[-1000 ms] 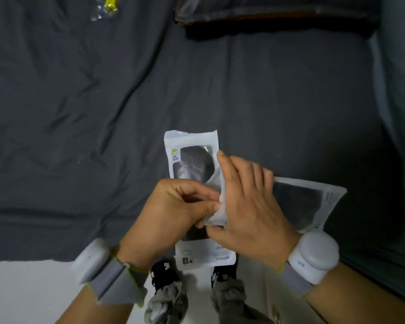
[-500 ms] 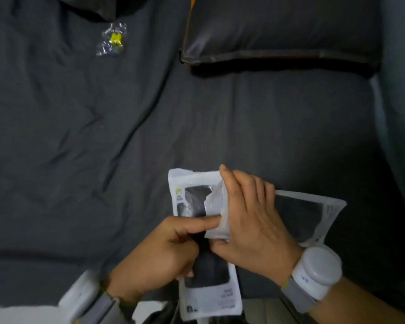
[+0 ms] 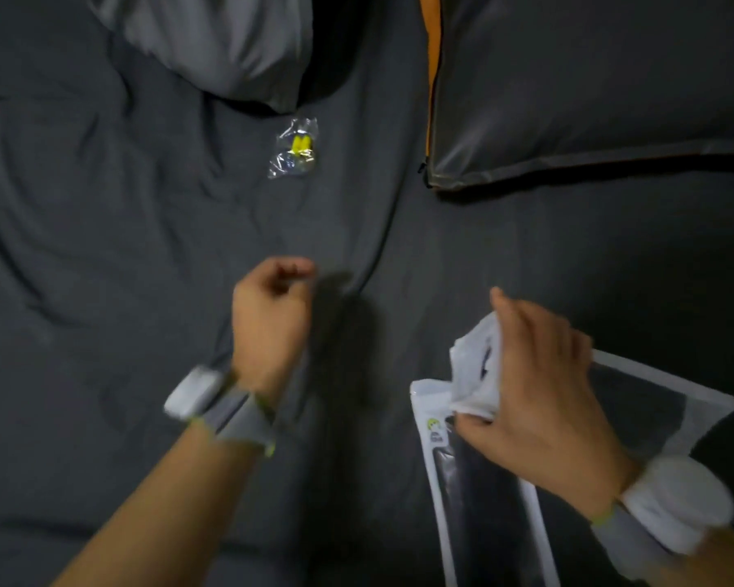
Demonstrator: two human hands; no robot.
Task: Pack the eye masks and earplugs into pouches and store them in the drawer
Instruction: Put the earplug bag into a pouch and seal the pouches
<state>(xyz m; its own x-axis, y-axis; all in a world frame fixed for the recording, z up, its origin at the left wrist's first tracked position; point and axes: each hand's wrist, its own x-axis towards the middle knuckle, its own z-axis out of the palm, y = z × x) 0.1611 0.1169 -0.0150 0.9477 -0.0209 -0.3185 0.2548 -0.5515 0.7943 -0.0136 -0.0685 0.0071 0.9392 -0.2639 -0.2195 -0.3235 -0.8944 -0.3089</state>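
Note:
A small clear bag with yellow earplugs (image 3: 294,148) lies on the dark sheet, far from both hands. My left hand (image 3: 272,307) hovers over the sheet below it, fingers loosely curled, holding nothing I can see; a dark shadow lies beside it. My right hand (image 3: 534,400) grips the crumpled white mouth of a pouch (image 3: 475,374). A white-edged pouch (image 3: 484,510) with a dark eye mask inside lies under that hand. A second pouch (image 3: 662,400) with dark contents sticks out to the right beneath my wrist.
A grey pillow (image 3: 212,40) lies at the top left. A dark pillow with an orange edge (image 3: 590,86) fills the top right. The wrinkled dark bed sheet (image 3: 81,247) covers everything else.
My left hand has let go of the pouches and moved up and left toward the earplug bag. The view has shifted up the bed; my right hand still holds the pouch mouth.

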